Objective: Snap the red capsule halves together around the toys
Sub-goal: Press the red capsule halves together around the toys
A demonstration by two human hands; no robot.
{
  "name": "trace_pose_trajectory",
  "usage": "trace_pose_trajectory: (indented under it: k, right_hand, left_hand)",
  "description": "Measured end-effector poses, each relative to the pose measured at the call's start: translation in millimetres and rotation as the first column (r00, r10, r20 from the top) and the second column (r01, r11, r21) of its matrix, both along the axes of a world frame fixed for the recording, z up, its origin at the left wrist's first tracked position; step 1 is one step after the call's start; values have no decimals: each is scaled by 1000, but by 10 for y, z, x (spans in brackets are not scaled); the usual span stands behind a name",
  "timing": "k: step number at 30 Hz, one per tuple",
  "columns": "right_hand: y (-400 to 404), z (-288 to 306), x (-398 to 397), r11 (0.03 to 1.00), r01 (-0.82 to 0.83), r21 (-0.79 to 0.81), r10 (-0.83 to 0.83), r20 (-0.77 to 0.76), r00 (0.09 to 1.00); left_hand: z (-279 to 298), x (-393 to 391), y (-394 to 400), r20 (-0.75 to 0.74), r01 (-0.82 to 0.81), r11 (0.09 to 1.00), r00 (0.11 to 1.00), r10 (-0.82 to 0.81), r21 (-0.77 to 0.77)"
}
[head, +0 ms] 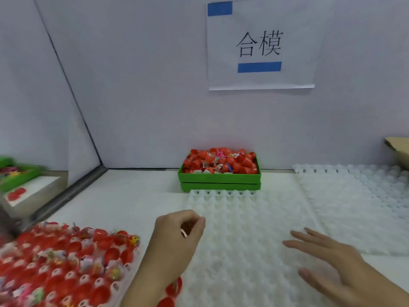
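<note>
The left hand [179,231] is curled, holding nothing seen; the right hand [327,258] is spread flat over the near white bumpy plastic tray [243,218]. Red plastic capsule halves [66,258] with toys should be picked gently and pressed straight.

light: bright, even, soft shadows | blur: lower-left capsule tray [66,262] smeared | edges: wide-angle bending

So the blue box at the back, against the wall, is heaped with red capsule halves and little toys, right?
Not quite: the box is green, not blue. The head view shows it at the back against the wall, heaped with red capsule halves and little toys, just as you say. The only blue there is the tape on the paper sign above.
</note>
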State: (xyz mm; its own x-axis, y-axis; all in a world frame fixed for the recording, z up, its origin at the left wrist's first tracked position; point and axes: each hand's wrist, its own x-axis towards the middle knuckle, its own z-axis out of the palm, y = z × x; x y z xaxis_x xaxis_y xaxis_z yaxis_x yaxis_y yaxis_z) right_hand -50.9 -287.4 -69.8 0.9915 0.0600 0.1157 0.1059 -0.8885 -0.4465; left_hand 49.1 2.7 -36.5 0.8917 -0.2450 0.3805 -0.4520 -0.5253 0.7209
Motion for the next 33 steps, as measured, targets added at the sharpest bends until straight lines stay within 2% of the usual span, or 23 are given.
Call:
trace_pose_trajectory:
  k: [4,10,13,16,19,23,28,33]
  right_hand:
    - [-150,-25,-29,997,64,51,-68,82,994]
    - [-305,-156,-89,998,61,27,-65,218,974]
    - [-163,9,-114,994,75,82,-97,306,947]
    - [268,209,-91,998,-32,60,7,374,927]
    - [729,237,-22,976,-218,-20,215,274,937]
    - [1217,148,150,930,-367,-26,368,102,924]
    - [1572,119,319,923,-385,21,383,65,921]
    - [1651,143,385,933,-361,-2,359,93,928]
  left_hand:
    - [-39,70,238,-163,20,955,986,30,296]
    - [21,27,353,-358,217,913,930,-86,346]
    - [-14,59,320,-283,131,929,959,-30,347]
    - [-63,87,266,-219,71,940,976,4,333]
    - [-112,104,260,-243,86,936,970,0,341]
    - [-130,139,274,-202,48,957,979,12,287]
    - [-126,185,344,-95,-68,983,992,85,168]
    - [-141,217,376,-65,-113,984,990,123,141]
